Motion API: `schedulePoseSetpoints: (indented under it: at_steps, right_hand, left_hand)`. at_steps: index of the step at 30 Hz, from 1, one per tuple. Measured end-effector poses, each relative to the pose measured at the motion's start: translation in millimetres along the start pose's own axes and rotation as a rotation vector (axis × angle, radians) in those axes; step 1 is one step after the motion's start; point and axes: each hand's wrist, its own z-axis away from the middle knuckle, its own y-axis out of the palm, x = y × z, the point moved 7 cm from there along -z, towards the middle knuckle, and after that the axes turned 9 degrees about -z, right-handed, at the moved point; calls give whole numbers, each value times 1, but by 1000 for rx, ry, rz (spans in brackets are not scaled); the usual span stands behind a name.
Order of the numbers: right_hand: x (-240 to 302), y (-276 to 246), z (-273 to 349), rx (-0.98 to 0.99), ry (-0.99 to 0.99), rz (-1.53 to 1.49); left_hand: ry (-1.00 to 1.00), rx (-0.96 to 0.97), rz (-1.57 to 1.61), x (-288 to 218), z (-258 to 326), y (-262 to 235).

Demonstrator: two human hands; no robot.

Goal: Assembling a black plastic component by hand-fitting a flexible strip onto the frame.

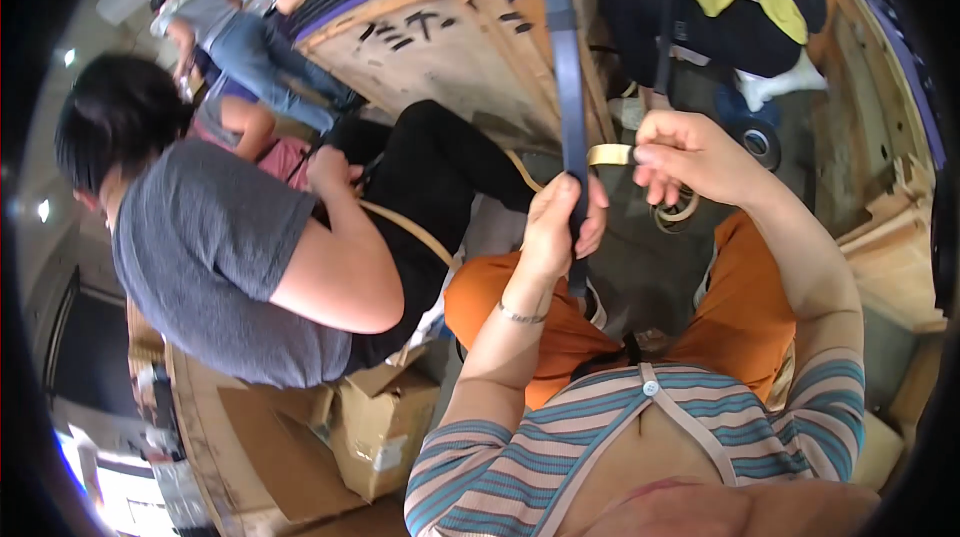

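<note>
Left hand (pixel 562 222): grip clamped round the dark blue strap (pixel 568 77) — held upright.
Right hand (pixel 690 157): fingers pinched on beige tape (pixel 608 154) — just beside the strap.

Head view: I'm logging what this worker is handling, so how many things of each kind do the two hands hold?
Dark blue strap, gripped by the left hand: 1
Beige tape strip, pinched by the right hand: 1
Total: 2
</note>
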Motion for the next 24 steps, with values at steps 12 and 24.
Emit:
schedulePoseSetpoints:
  at_steps: [12,24]
  right_hand:
    - [19,2,11,77,-235,-256]
    - [18,9,9,170,-170,-422]
  left_hand:
    - [-52,49,-20,10,5,9]
    - [-112,71,-37,15,2,16]
